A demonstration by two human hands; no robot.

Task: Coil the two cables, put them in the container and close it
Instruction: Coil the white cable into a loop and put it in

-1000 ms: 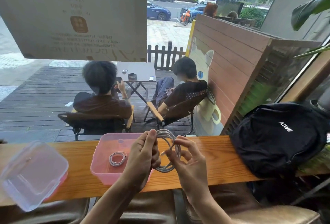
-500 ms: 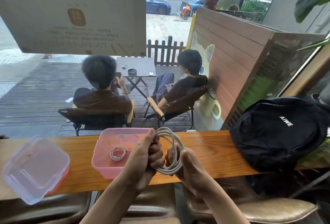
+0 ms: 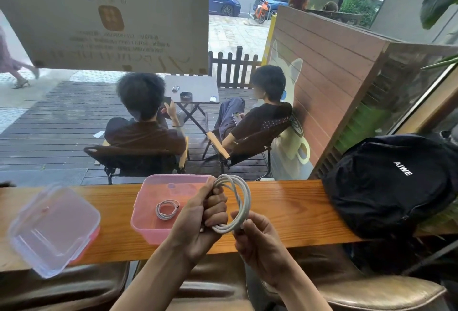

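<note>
1. Left hand (image 3: 198, 221) is fisted on one side of the white coil (image 3: 238, 201), holding its loops bunched and upright above the counter (image 3: 285, 206).
2. Right hand (image 3: 257, 239) is closed on the coil's lower end; what its fingertips pinch is hidden, probably the loose tail.
3. A second ago the right fingers were spread against the loops, shaping them. Now they have curled in low, and the left grip has tightened into a fist.
4. My reading: winding is over and the end is being tucked or secured.
5. A smaller cable (image 3: 167, 209) already lies coiled on the floor of the pink box (image 3: 148, 230), just left of the left hand.
6. The clear lid (image 3: 53, 229) sits well apart at the left, half over the counter's edge.
7. Left to do: drop this coil in the box, fetch the lid, press it shut. If released loosely, the loops could spring open.
</note>
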